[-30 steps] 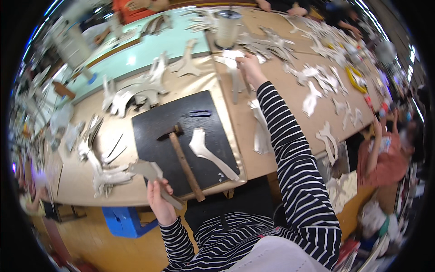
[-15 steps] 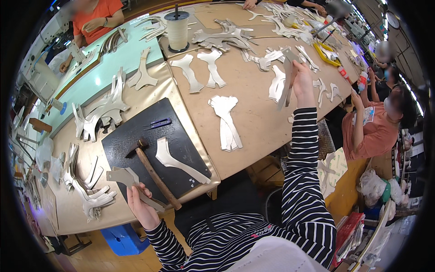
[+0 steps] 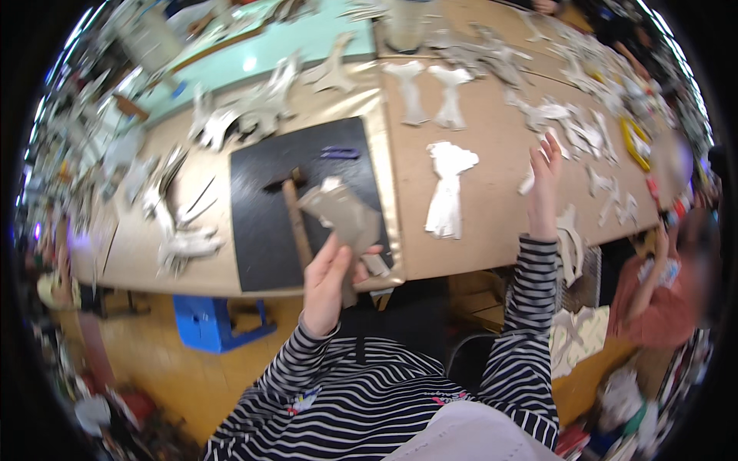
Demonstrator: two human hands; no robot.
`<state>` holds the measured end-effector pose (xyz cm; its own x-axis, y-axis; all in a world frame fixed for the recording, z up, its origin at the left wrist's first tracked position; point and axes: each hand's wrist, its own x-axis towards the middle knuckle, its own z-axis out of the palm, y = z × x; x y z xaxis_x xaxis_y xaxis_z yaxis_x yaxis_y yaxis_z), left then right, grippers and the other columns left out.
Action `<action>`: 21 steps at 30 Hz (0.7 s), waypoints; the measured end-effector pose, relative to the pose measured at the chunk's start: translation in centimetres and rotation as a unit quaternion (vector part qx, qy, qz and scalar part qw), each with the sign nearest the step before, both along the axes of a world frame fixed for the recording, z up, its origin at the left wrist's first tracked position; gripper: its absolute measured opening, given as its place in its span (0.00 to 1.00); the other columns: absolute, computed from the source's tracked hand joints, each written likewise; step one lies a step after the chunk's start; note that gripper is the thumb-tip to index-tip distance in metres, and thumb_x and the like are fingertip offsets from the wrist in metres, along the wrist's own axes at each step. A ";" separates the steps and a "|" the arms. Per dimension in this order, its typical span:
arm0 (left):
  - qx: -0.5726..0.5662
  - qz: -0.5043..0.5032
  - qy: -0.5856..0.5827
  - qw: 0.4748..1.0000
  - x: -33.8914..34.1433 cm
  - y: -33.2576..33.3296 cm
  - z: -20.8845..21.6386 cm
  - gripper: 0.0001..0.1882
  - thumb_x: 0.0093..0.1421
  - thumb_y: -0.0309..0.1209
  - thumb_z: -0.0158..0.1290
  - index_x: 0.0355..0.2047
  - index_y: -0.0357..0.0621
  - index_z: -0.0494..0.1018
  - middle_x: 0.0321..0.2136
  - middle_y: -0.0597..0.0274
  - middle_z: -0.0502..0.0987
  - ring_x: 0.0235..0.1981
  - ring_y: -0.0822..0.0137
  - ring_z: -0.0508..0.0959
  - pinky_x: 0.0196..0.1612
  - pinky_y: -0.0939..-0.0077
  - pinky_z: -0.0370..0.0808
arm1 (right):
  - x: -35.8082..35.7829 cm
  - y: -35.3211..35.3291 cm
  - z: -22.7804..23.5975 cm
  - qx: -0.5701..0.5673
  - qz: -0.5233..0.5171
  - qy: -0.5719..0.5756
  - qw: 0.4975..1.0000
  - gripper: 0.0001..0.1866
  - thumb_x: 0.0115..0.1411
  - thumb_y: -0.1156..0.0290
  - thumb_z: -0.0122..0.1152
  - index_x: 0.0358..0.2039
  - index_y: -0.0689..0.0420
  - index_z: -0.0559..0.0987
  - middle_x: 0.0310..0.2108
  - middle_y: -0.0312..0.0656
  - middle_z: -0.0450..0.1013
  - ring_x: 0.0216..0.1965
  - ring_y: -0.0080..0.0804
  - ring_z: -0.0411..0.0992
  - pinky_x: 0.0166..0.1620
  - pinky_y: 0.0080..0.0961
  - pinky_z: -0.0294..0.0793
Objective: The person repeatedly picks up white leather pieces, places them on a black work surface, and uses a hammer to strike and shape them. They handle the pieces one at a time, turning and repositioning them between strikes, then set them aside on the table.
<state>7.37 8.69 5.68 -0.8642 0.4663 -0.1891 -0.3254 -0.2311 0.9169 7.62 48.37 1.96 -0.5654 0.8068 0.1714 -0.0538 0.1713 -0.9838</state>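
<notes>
My left hand [image 3: 327,280] is closed round a flat grey-beige cut piece [image 3: 346,215], blurred by motion, over the near part of the black board [image 3: 254,223]. A wooden-handled hammer [image 3: 294,211] lies on the board beside it, partly hidden by the piece. A purple tool [image 3: 340,153], like small snips, rests farther up the board. My right hand [image 3: 544,180] is raised above the right side of the table, its fingers apart and nothing visible in them. Close to that hand are a white cut piece [image 3: 526,183] and, at the table edge, a pale branched piece [image 3: 570,244].
A stack of white pieces [image 3: 450,188] lies mid-table. Branched pieces [image 3: 188,242] are piled at left, and more [image 3: 477,55] at the back. A blue stool [image 3: 207,319] stands below the table's front edge. A co-worker [image 3: 653,296] sits at right.
The grey piece that was in my right hand is gone from it, and its fingers have spread. My left hand has moved right over the board with its piece. The view has shifted.
</notes>
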 end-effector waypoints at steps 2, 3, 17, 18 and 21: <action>0.022 -0.029 -0.014 0.999 0.0 0.4 -0.2 0.23 0.72 0.31 0.39 0.64 0.37 0.57 0.47 0.54 0.77 0.29 0.81 0.69 0.36 0.87 0.69 | 0.7 -5.0 2.3 -0.009 0.154 0.006 0.988 0.21 0.62 0.72 0.57 0.57 0.57 0.70 0.56 0.41 0.66 0.55 0.30 0.64 0.58 0.26 0.62; 0.041 -0.046 -0.024 0.998 0.0 0.6 -0.2 0.25 0.72 0.31 0.38 0.67 0.39 0.54 0.48 0.55 0.77 0.30 0.81 0.69 0.35 0.88 0.69 | 1.1 -7.2 3.4 -0.012 0.192 -0.021 0.981 0.20 0.62 0.73 0.57 0.55 0.57 0.72 0.55 0.40 0.68 0.53 0.29 0.66 0.57 0.25 0.63; -0.013 -0.078 0.029 0.996 1.4 -0.1 -2.1 0.30 0.68 0.22 0.43 0.69 0.38 0.48 0.39 0.62 0.75 0.45 0.74 0.76 0.46 0.84 0.71 | 1.7 -22.1 6.8 0.422 0.340 0.145 0.828 0.08 0.55 0.76 0.63 0.37 0.57 0.77 0.43 0.49 0.72 0.41 0.38 0.72 0.44 0.37 0.72; -0.005 -0.072 0.044 0.996 1.5 -0.3 -2.4 0.32 0.67 0.21 0.44 0.69 0.39 0.46 0.38 0.62 0.75 0.47 0.73 0.76 0.48 0.83 0.70 | 2.3 -22.0 6.9 0.344 0.391 0.180 0.834 0.07 0.57 0.74 0.61 0.37 0.57 0.75 0.41 0.49 0.73 0.38 0.37 0.73 0.41 0.37 0.72; -0.012 -0.048 -0.002 0.999 1.3 -1.6 -3.1 0.36 0.64 0.19 0.47 0.69 0.39 0.44 0.36 0.61 0.74 0.44 0.73 0.76 0.44 0.84 0.70 | 3.6 -21.1 7.7 0.153 0.437 0.311 0.830 0.06 0.65 0.69 0.53 0.41 0.56 0.71 0.33 0.47 0.75 0.27 0.35 0.73 0.32 0.32 0.71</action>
